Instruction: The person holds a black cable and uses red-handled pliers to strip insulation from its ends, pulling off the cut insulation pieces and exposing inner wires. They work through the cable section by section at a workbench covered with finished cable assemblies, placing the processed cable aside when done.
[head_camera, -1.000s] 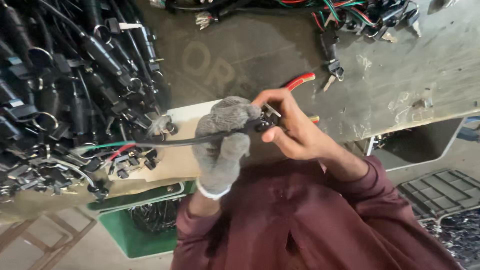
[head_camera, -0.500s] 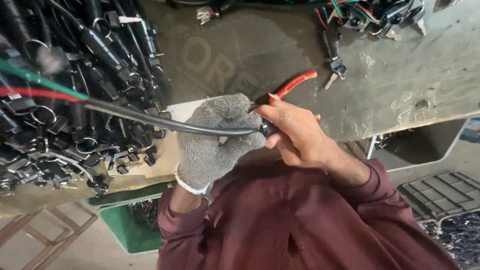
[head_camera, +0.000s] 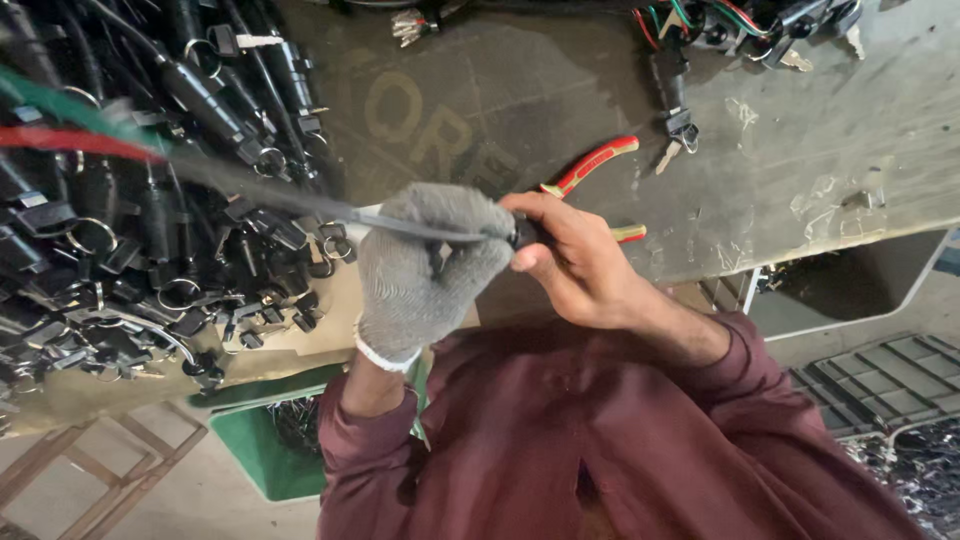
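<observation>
Your left hand (head_camera: 425, 265), in a grey knit glove, is curled into a fist around a black cable (head_camera: 400, 222), grip pressed tight on it just left of the pliers (head_camera: 590, 170). Your right hand (head_camera: 570, 255), bare, meets it from the right, thumb and fingertips pinching the cable's dark end piece where it leaves the glove; what sits under the fingers is hidden. The two hands touch, probably so one anchors the cable while the other works the end. The cable runs up and left from the pliers, blurred, toward red and green wire ends (head_camera: 70, 125) near the picture's left edge. The pliers, red and yellow handled, lie flat on the worktop (head_camera: 800, 150) just behind your right hand, handles partly covered by it, likely parked within easy reach. Left of the pliers a big heap of black connectors and harnesses (head_camera: 150, 220) with metal rings covers the worktop. Above and right of the pliers, more coloured wiring (head_camera: 740, 20) with a small key. Below and left of the pliers, under the worktop edge, sits a green bin (head_camera: 260, 450).
</observation>
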